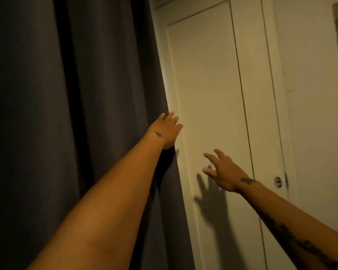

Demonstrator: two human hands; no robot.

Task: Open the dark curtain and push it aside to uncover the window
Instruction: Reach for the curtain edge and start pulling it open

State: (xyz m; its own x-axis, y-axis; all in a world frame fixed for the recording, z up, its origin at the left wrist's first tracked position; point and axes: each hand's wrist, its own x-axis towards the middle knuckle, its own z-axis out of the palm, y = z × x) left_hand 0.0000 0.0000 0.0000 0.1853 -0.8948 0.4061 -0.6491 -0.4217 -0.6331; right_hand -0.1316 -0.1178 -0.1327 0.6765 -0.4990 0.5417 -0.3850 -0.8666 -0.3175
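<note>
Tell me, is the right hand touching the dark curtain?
Apart. The head view shows the right hand with fingers spread in front of the pale door, with a strip of door showing between it and the dark curtain.

White closet door [209, 114], dim warm light.
</note>
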